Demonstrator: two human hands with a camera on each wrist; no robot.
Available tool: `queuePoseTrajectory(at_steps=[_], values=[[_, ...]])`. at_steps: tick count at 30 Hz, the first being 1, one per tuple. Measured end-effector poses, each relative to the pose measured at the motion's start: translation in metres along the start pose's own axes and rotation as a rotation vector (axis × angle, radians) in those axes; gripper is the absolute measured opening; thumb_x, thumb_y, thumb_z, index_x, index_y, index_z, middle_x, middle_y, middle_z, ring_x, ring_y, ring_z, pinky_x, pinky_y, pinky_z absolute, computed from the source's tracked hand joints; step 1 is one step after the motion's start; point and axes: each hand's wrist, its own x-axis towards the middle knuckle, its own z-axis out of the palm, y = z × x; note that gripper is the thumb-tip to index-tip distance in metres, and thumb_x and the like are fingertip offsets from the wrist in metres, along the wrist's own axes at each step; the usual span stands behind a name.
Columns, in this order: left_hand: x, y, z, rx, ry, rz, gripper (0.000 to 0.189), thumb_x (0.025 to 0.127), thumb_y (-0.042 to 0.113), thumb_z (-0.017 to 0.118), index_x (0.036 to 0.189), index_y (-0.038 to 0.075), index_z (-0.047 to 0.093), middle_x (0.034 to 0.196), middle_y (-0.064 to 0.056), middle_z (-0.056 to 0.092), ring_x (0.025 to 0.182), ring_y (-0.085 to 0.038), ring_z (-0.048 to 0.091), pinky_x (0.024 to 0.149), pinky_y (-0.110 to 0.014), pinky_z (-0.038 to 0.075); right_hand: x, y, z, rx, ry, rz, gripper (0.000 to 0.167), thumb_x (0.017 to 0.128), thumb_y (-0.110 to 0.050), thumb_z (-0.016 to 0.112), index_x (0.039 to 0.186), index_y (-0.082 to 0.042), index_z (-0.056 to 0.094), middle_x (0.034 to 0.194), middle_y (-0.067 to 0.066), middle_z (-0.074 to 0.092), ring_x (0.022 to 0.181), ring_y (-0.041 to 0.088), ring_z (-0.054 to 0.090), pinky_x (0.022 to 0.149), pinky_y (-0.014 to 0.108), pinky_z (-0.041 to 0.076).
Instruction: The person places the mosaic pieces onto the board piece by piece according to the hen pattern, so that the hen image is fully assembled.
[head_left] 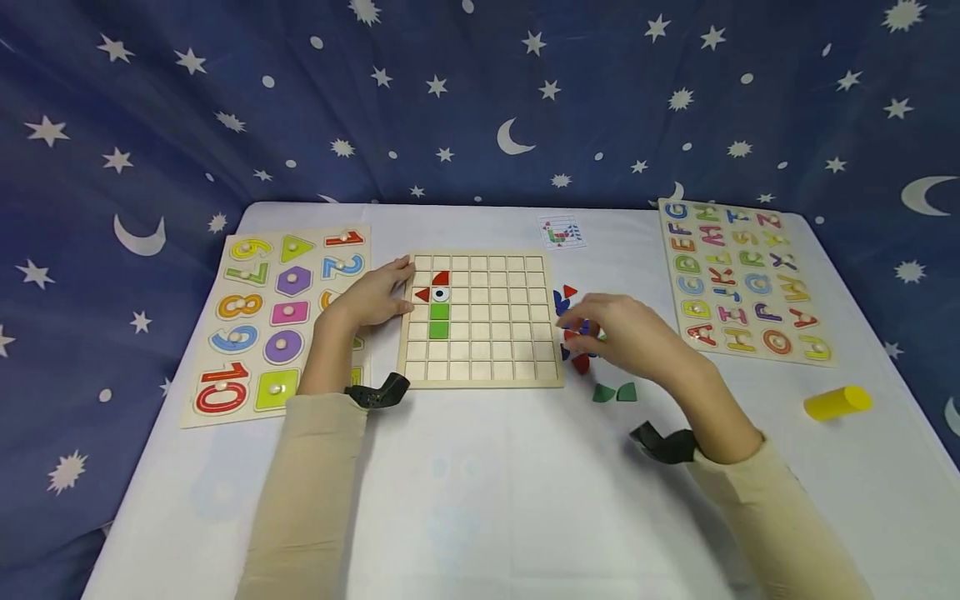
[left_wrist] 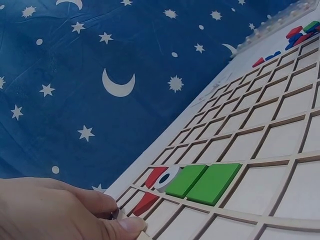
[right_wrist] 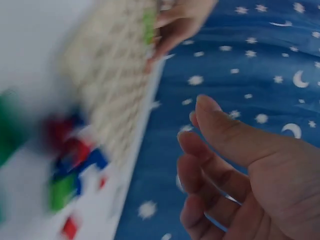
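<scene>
My left hand (head_left: 372,293) grips the left edge of a wooden grid board (head_left: 491,325); in the left wrist view its thumb (left_wrist: 131,225) lies on the rim. Near that edge, the cells hold a red quarter-round piece (head_left: 442,278), a red triangle (head_left: 423,295), a white square with an eye (head_left: 440,294) and two green squares (head_left: 439,312). Over a pile of small blue, red and green pieces (head_left: 581,364) right of the board hovers my right hand (head_left: 626,333). Its fingers are loosely bent, with nothing between them in the right wrist view. It hides part of the pile.
A number-and-shape puzzle board (head_left: 257,333) lies on the left, partly under the left arm. At the back right is a letter puzzle board (head_left: 738,283). A pattern card (head_left: 561,232) lies behind the grid, a yellow cylinder (head_left: 837,403) at right, and two dark green pieces (head_left: 626,392) in front.
</scene>
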Motion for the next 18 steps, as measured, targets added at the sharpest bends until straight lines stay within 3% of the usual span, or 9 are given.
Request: queuePoseTrajectory(at_steps=[4, 9, 18], values=[[0.0, -0.001, 0.001, -0.007, 0.0, 0.0, 0.07, 0.09, 0.013, 0.063, 0.15, 0.008, 0.027, 0.161, -0.003, 0.012, 0.149, -0.026, 0.008, 0.121, -0.045, 0.014, -0.034, 0.026, 0.013, -0.039, -0.072, 0.048, 0.03, 0.078, -0.019, 0.078, 0.108, -0.017, 0.072, 0.101, 0.002, 0.068, 0.082, 0.014, 0.06, 0.071, 0.029, 0.056], [0.001, -0.002, 0.002, -0.004, 0.003, 0.004, 0.07, 0.09, 0.013, 0.064, 0.15, 0.008, 0.028, 0.161, -0.003, 0.013, 0.149, -0.026, 0.009, 0.121, -0.045, 0.014, -0.066, 0.047, 0.03, -0.09, -0.085, 0.086, 0.033, 0.074, -0.023, 0.081, 0.106, -0.019, 0.073, 0.101, 0.001, 0.066, 0.085, 0.015, 0.061, 0.075, 0.034, 0.058], [0.001, -0.002, 0.001, -0.009, 0.003, 0.002, 0.071, 0.09, 0.014, 0.064, 0.15, 0.01, 0.028, 0.161, -0.002, 0.013, 0.149, -0.026, 0.008, 0.121, -0.046, 0.013, -0.084, 0.055, 0.046, -0.131, -0.052, 0.123, 0.031, 0.072, -0.023, 0.082, 0.1, -0.016, 0.073, 0.098, 0.0, 0.067, 0.086, 0.015, 0.061, 0.08, 0.039, 0.057]])
